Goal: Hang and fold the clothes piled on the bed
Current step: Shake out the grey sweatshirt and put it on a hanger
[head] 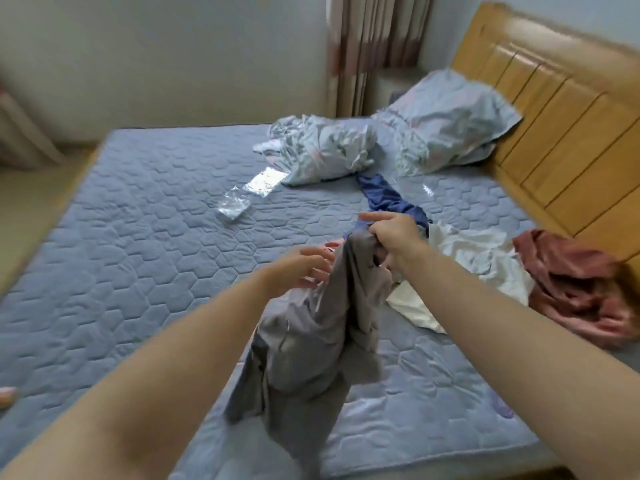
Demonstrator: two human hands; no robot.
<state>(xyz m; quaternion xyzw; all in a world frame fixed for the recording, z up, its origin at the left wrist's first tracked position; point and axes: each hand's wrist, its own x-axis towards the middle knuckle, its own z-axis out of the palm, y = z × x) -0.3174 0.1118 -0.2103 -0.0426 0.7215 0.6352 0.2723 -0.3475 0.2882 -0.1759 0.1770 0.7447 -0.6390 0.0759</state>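
A grey garment (311,344) hangs crumpled above the blue quilted bed (138,237). My right hand (394,237) grips its top edge and holds it up. My left hand (301,271) is beside the cloth with fingers spread, its fingertips touching the garment's left side. Behind the hands, more clothes lie on the bed: a dark blue piece (388,195), a white garment (478,265) and a reddish-pink one (575,289) at the right.
A patterned pillow (450,119) leans on the wooden headboard (568,140), with a crumpled patterned cover (325,150) next to it. Two clear plastic bags (249,192) lie mid-bed. A curtain (370,53) hangs at the back; the floor runs along the left edge.
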